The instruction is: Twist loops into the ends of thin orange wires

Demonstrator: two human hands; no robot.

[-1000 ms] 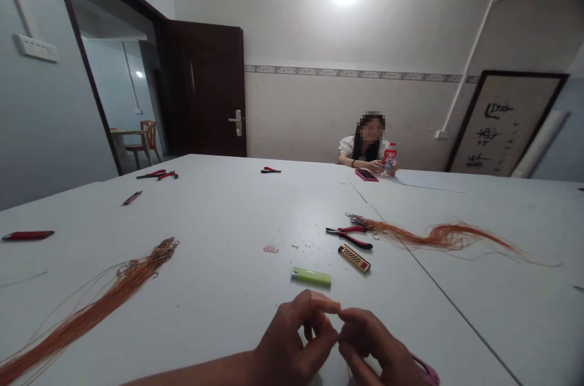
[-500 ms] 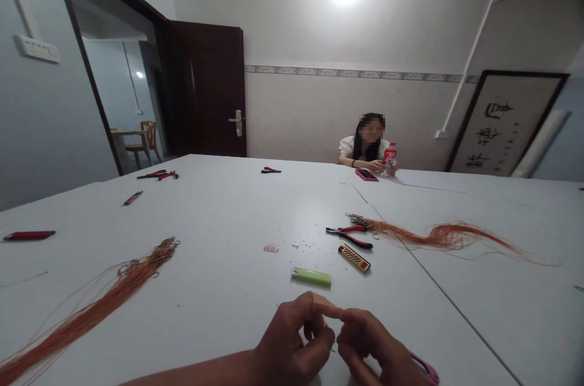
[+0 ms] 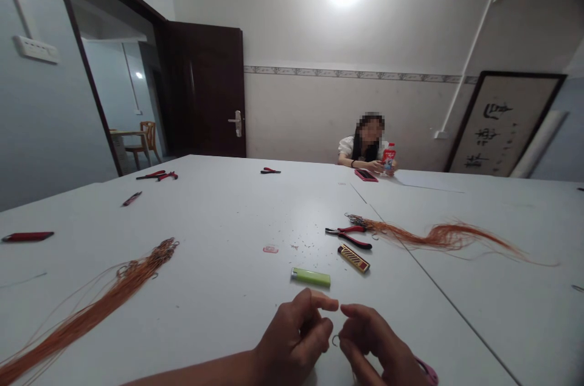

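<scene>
Close to the table's near edge, my left hand [image 3: 296,334] and my right hand [image 3: 378,340] face each other with a small gap between their index fingertips. A small curved fish hook [image 3: 336,340] pokes out from the pinched thumb and finger of my right hand. My left hand has curled fingers, with the index finger pointing at the right hand; anything inside its grip is hidden. Just beyond both hands lies a green lighter [image 3: 311,277]. Behind it are a gold patterned lighter [image 3: 354,258] and red-handled pliers [image 3: 349,234].
Orange line bundles with hooks lie left [image 3: 100,307] and right [image 3: 438,237] on the white table [image 3: 205,301]. More pliers [image 3: 157,175], small pliers [image 3: 271,171] and a red-handled tool [image 3: 28,236] lie about. A person [image 3: 365,149] holding a bottle [image 3: 389,159] sits opposite.
My index fingertips touched before and are now slightly apart. The hook shows more clearly beside my right fingertips. Items on the table have stayed put.
</scene>
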